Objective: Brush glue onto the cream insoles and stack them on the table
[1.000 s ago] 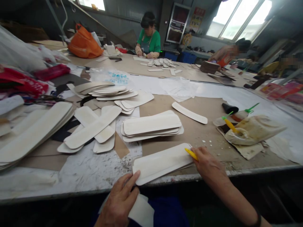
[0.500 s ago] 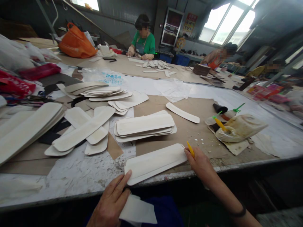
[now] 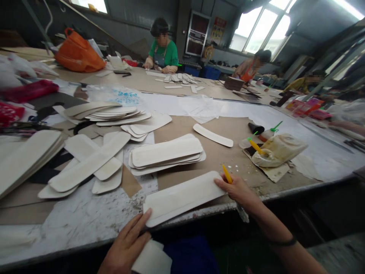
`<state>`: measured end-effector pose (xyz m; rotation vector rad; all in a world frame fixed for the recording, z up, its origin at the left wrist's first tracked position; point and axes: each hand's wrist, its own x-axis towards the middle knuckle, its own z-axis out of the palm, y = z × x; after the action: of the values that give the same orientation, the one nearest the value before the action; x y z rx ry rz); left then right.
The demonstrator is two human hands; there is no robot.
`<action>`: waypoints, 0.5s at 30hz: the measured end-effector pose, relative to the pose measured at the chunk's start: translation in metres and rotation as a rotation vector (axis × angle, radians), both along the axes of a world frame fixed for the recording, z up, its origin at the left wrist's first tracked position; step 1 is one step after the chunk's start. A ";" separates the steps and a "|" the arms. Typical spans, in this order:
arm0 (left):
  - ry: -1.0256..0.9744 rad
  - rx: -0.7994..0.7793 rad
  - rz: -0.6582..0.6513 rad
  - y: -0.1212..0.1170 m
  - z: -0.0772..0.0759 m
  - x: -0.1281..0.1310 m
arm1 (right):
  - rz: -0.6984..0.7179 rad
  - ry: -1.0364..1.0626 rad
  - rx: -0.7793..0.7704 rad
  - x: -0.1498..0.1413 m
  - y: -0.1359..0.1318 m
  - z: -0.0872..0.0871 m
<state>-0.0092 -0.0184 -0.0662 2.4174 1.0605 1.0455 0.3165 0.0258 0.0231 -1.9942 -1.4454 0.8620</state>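
A long white panel (image 3: 182, 196) with rounded corners and a raised inner layer lies slanted at the table's front edge. My left hand (image 3: 128, 239) rests its outstretched fingertips on the panel's left end. Under that hand, below table level, are white pieces (image 3: 154, 258); whether the hand touches them I cannot tell. Closed around a yellow pen-like tool (image 3: 227, 174), my right hand (image 3: 238, 190) touches the panel's right end with its fingertips. The tool's lower end is hidden in the fingers. Just behind lies a stack of similar panels (image 3: 168, 152).
Left are crossed white panels (image 3: 91, 163) and more piles (image 3: 116, 114). A curved white strip (image 3: 213, 135) lies beyond the stack. To the right, a stained container (image 3: 285, 148) holds a yellow-handled tool, near small bottles (image 3: 269, 133). A person in green (image 3: 164, 55) works across the table.
The view has shifted slightly, so things appear farther left. My right fingers have moved a little inward over the panel's right end. The left hand stays at its left end.
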 end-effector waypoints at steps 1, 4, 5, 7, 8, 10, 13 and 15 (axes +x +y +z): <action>-0.100 -0.061 0.029 -0.002 0.003 0.001 | -0.006 0.002 0.007 0.000 -0.001 0.000; -0.506 -0.404 0.268 -0.007 0.019 0.002 | -0.031 0.052 -0.004 0.002 -0.005 -0.001; -0.679 -0.579 0.392 -0.007 0.026 0.003 | -0.036 0.085 -0.019 0.002 -0.006 -0.001; -1.035 -0.958 0.592 -0.005 0.039 0.006 | -0.052 0.151 -0.036 0.001 -0.008 0.000; -1.177 -1.119 0.624 -0.002 0.045 0.008 | -0.063 0.174 -0.037 0.000 -0.009 0.001; -1.329 -1.265 0.609 0.003 0.054 0.014 | -0.084 0.186 -0.034 -0.003 -0.011 0.003; -1.332 -1.271 0.564 0.007 0.062 0.020 | -0.100 0.160 -0.037 -0.010 -0.014 0.003; -1.208 -1.226 0.564 0.009 0.064 0.020 | -0.103 0.161 -0.049 -0.013 -0.017 0.001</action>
<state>0.0111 -0.0097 -0.0020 0.3597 1.2495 1.1529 0.3035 0.0092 0.0240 -1.9674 -1.2322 0.9961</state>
